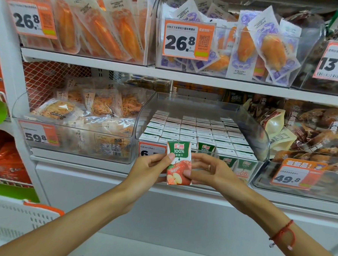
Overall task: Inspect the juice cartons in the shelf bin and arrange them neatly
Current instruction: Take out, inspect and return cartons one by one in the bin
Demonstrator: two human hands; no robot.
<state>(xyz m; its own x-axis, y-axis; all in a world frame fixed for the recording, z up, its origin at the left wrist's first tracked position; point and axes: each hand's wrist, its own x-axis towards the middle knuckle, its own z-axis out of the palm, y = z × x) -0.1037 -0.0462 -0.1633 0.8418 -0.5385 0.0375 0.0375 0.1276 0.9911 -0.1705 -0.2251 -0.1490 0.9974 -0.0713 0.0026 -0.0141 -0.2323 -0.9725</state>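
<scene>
A small apple juice carton (178,162), green on top with red apples below, is held upright in front of the clear shelf bin (260,139). My left hand (149,170) grips its left side, thumb on the front face. My right hand (210,171) grips its right side, fingers curled round the edge. Inside the bin several rows of matching cartons (199,131) stand upright, white tops showing. A gap shows in the front row behind the held carton.
A bin of bagged shredded snacks (83,124) sits to the left and a bin of brown packaged snacks (309,134) to the right. Price tags hang on the bin fronts. Above, a shelf carries clear bins of orange packets (102,28). A white basket (15,216) is at lower left.
</scene>
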